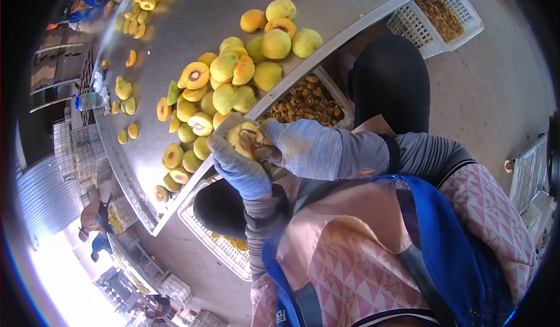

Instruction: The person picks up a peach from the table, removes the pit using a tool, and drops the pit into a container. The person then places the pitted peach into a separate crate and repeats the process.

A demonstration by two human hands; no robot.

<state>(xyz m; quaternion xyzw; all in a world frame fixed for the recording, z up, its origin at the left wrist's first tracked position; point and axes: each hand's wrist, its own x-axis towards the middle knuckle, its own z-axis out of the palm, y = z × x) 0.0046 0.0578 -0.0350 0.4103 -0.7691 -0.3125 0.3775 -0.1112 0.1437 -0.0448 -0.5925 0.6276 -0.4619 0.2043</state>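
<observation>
My left hand [240, 166], in a grey-blue glove, is wrapped round a yellow peach [236, 135] just over the table edge. My right hand [306, 146], gloved the same way, is closed on a small pitting tool with a curved metal loop [249, 138]. The loop meets the cut side of the peach; its handle is hidden in my fingers. Beyond my hands a heap of yellow peaches [224, 67] lies on the metal table [175, 18]. Several are cut in half, some with the stone showing.
Under the table edge a crate [348, 116] holds brown peach stones. Another white crate [429, 47] of brown pieces stands on the floor at upper right. A white basket [230, 260] is beside my left knee. More peaches [149, 0] lie at the far edge; people [96, 225] are beyond.
</observation>
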